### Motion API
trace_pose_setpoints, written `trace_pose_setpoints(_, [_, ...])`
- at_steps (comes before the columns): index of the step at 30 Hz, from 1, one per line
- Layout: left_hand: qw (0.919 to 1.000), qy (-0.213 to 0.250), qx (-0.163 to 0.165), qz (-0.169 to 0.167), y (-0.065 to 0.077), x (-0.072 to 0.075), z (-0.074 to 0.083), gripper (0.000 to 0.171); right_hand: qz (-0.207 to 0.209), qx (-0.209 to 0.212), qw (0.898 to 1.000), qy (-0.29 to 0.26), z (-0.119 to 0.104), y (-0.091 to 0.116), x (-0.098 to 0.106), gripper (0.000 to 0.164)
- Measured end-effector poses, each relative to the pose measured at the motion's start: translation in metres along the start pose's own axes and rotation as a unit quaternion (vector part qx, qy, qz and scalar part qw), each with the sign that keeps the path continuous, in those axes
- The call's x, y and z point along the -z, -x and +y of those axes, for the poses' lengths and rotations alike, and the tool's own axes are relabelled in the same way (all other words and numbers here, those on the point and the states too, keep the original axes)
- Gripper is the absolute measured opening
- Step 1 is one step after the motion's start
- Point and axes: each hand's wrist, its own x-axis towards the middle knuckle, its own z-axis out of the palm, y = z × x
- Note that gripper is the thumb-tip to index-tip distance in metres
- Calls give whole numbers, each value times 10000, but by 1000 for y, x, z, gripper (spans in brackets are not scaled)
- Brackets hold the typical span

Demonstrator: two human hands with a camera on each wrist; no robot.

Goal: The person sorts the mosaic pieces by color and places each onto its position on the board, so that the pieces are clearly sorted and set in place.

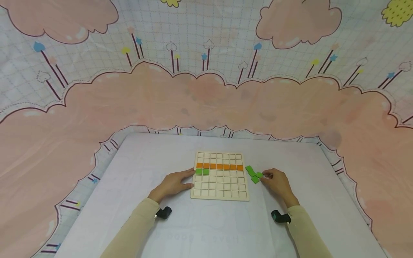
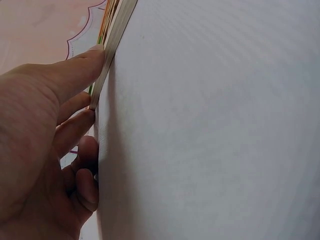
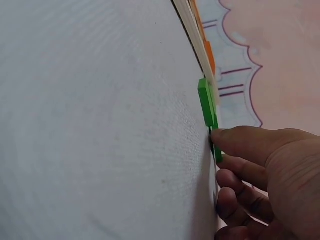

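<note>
A pale wooden grid board (image 1: 219, 186) lies on the table with a full row of orange tiles (image 1: 219, 166). Below that row, two green tiles (image 1: 202, 172) fill the leftmost cells. My left hand (image 1: 172, 182) rests at the board's left edge, thumb and fingertips against its side. In the left wrist view the thumb of the left hand (image 2: 50, 110) touches the board's edge (image 2: 112, 62). Right of the board, loose green tiles (image 1: 250, 171) lie in a small cluster. My right hand (image 1: 276, 183) pinches the nearest green tile (image 1: 259, 175) between thumb and forefinger.
The white table (image 1: 155, 154) reaches well past the board on all sides. A patterned cloth (image 1: 206, 96) with pink clouds hangs behind it. Dark wrist cameras (image 1: 164, 213) sit at both cuffs, close over the tabletop.
</note>
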Motion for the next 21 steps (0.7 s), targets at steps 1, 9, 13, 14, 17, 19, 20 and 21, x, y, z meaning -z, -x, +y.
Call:
trace_pose_setpoints(1, [10000, 6, 3, -1, 0, 0, 0, 62, -2, -12, 10000, 0, 0, 0, 0, 33])
trace_pose_setpoints(9, [10000, 14, -13, 31, 0, 0, 0, 62, 38, -77, 9999, -145, -8, 1, 4, 36])
trace_pose_setpoints(13, [10000, 26, -8, 31, 0, 0, 1, 63, -7, -116, 9997, -231, -14, 3, 5, 37])
trace_pose_setpoints(14, [10000, 27, -8, 30, 0, 0, 1, 63, -27, -126, 9996, -254, -16, 3, 5, 37])
trace_pose_setpoints(17, [10000, 27, -8, 31, 0, 0, 0, 63, -59, -136, 9994, -315, -21, 3, 5, 37])
trace_pose_setpoints(19, [10000, 26, -10, 31, 0, -1, 0, 63, -55, -89, 9992, -377, -25, 4, 5, 37])
trace_pose_setpoints(20, [10000, 30, -10, 33, 0, -1, -1, 63, -51, -45, 9992, -385, -27, 4, 5, 37])
trace_pose_setpoints(21, [10000, 32, -9, 36, 0, -1, -1, 63, -33, -11, 9991, -419, -28, 4, 5, 37])
